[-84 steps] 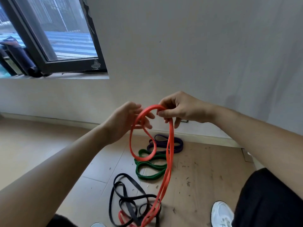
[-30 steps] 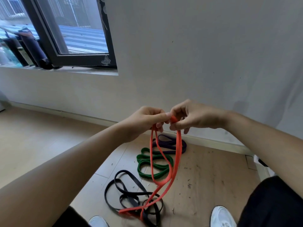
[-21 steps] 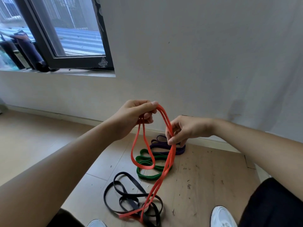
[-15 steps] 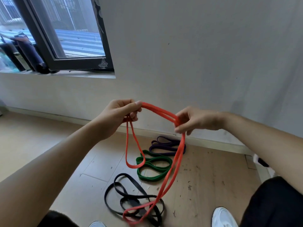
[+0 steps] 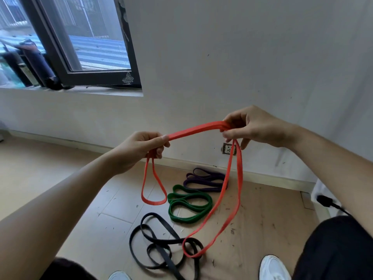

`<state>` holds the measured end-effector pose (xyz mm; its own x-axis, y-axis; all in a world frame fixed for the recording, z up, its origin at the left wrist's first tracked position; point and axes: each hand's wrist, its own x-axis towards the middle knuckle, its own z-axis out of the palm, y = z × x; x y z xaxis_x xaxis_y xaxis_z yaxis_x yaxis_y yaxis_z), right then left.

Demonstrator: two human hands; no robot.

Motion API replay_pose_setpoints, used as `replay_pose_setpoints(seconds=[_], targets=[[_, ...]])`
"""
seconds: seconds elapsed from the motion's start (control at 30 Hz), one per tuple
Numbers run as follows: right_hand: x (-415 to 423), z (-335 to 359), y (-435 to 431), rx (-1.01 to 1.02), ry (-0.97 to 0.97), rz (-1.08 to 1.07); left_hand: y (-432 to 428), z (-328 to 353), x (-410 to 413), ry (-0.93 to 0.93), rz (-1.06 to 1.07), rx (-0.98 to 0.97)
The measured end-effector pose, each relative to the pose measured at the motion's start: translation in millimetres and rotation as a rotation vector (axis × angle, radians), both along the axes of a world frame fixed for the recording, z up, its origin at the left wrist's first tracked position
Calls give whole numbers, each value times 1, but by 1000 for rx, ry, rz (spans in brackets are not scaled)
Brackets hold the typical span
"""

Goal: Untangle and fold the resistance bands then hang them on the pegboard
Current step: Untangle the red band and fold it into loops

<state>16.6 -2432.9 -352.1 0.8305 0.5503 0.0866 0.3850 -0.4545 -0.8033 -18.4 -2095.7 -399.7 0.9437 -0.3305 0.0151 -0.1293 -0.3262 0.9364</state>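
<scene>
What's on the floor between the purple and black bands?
The green band, between purple band and black band, in the head view; the held orange band hangs in front.

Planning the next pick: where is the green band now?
Head view: the green band lies on the floor, lower centre, between the purple band by the wall and the black band nearer the person.

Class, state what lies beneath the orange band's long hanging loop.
Under the orange band lies the tangled black band on the floor. The loop's end covers part of it; contact cannot be told.
</scene>
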Motion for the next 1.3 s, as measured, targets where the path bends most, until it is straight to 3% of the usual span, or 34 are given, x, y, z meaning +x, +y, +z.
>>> replay_pose_setpoints(seconds=[0.63,0.73,0.93,1.1,1.2,1.3], targets=[[-5,-7,23,12,-130,-57,-33,9,-13,418,-254,206],[-8,-9,29,14,-136,-31,-41,8,-14,319,-220,245],[-15,-14,42,-57,-114,83,-62,11,-16,47,-99,126],[-17,-14,43,-30,-131,106,-76,8,-21,-323,-49,365],[-15,-13,42,-23,-95,129,-72,13,-20,-335,-48,287],[-11,-24,40,-93,80,184,-68,19,-22,-327,-73,199]])
